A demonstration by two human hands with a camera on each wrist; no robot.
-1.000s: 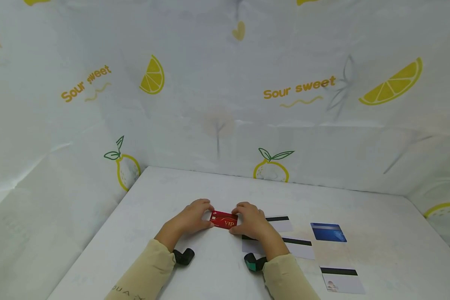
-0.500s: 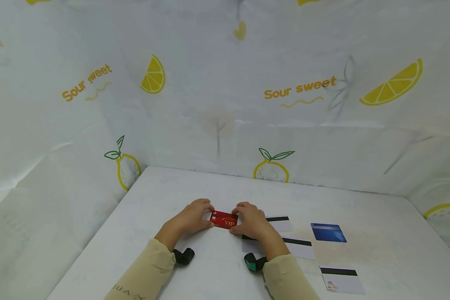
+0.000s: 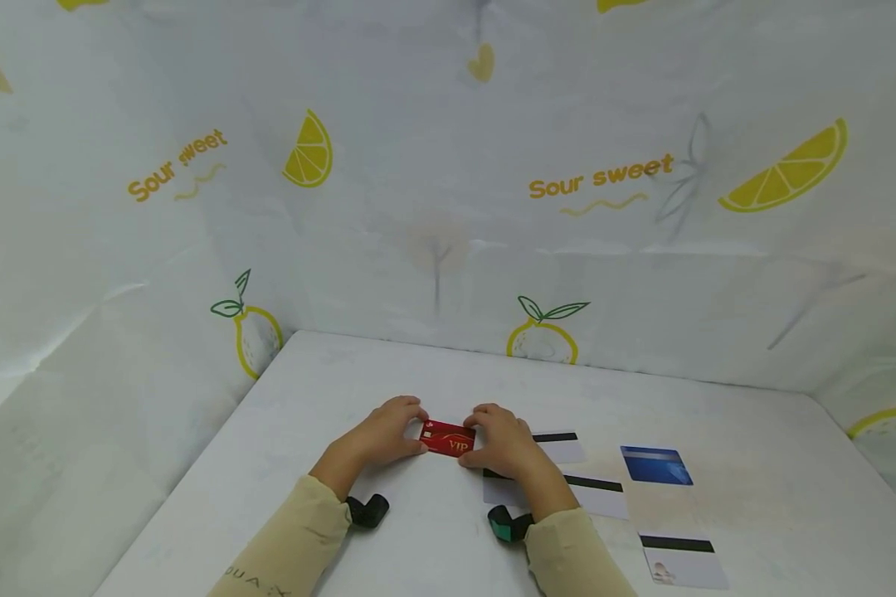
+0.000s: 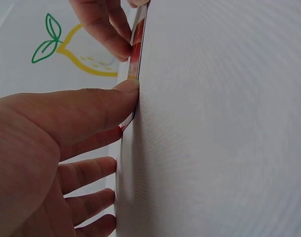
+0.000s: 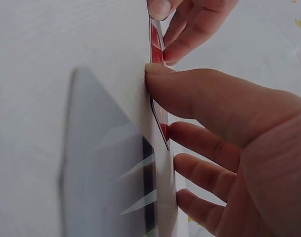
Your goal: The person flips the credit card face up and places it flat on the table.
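Head view shows the red card point(image 3: 446, 439) on the table point(image 3: 433, 539) between both hands, the left hand point(image 3: 387, 433) pinching its left end with thumb and fingers, the right hand point(image 3: 504, 441) its right. Fingertips hide its corners; the right arm point(image 3: 541, 482) partly covers striped cards point(image 3: 599, 499). Both hands angle inward.

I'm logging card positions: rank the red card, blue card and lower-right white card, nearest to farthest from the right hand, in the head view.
1. Red card, left, touching the right hand.
2. Blue card, to its right.
3. White card, lower right.
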